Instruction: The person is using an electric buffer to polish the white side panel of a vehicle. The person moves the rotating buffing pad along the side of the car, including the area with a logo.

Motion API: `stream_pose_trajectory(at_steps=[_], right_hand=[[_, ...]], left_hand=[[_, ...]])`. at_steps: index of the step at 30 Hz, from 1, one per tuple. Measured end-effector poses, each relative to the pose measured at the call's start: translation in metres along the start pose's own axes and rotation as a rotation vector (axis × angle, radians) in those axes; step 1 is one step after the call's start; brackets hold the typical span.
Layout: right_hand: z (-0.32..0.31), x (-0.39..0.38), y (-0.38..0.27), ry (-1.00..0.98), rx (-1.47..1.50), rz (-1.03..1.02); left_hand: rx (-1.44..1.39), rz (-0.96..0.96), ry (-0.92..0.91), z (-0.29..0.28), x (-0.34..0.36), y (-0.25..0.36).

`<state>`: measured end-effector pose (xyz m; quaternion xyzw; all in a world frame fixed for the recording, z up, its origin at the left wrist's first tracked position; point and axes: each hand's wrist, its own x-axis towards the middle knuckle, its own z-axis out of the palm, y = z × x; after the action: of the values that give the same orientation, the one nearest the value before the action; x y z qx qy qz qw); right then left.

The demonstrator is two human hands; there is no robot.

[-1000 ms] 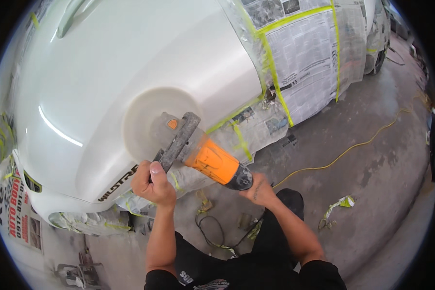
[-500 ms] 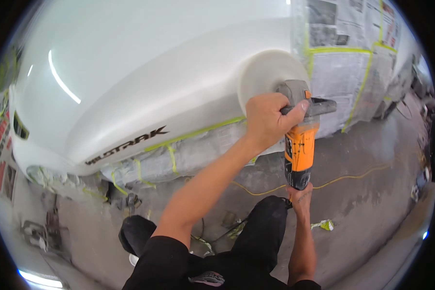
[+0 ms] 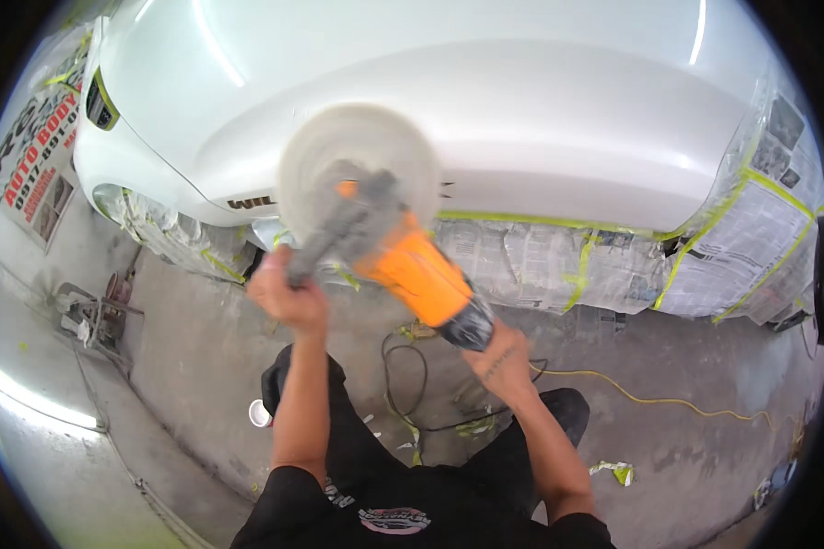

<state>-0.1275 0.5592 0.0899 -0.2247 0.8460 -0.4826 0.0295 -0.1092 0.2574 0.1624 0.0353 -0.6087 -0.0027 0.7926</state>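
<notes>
An orange and grey polisher (image 3: 417,274) slants across the middle, held in both hands. My left hand (image 3: 287,291) is closed around its grey side handle (image 3: 316,249). At the black rear end of the body, my right hand (image 3: 504,364) is wrapped around the grip. The round white polishing pad (image 3: 403,142) is smeared by motion. It lies over the lower part of a glossy white car panel (image 3: 558,110) and hides most of the dark lettering there. Whether the pad presses on the paint, I cannot tell.
Newspaper masking (image 3: 513,261) with yellow-green tape covers the car's lower edge. A dark cable (image 3: 389,375) and a yellow cord (image 3: 632,393) run along the floor. A white cup (image 3: 260,414) stands beside my leg. Metal equipment (image 3: 92,320) sits at the left; a printed banner (image 3: 41,169) hangs behind.
The polisher has swung left along the panel, from the masked right end to the lettering, and now tilts. My left hand has moved left with the handle; my right hand has also shifted left.
</notes>
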Motion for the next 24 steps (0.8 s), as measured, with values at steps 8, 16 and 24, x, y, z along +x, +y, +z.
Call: stream_pose_trajectory(at_steps=[8, 16, 24], right_hand=[[0.001, 0.031, -0.027, -0.042, -0.085, -0.077], [-0.073, -0.051, 0.043, 0.136, 0.001, 0.189], [-0.101, -0.093, 0.092, 0.558, 0.205, 0.491]], left_hand=[[-0.814, -1.028, -0.049, -0.026, 0.005, -0.026], [-0.550, -0.477, -0.447, 0.012, 0.019, 0.136], [-1.191, -0.396, -0.582, 0.095, 0.019, 0.276]])
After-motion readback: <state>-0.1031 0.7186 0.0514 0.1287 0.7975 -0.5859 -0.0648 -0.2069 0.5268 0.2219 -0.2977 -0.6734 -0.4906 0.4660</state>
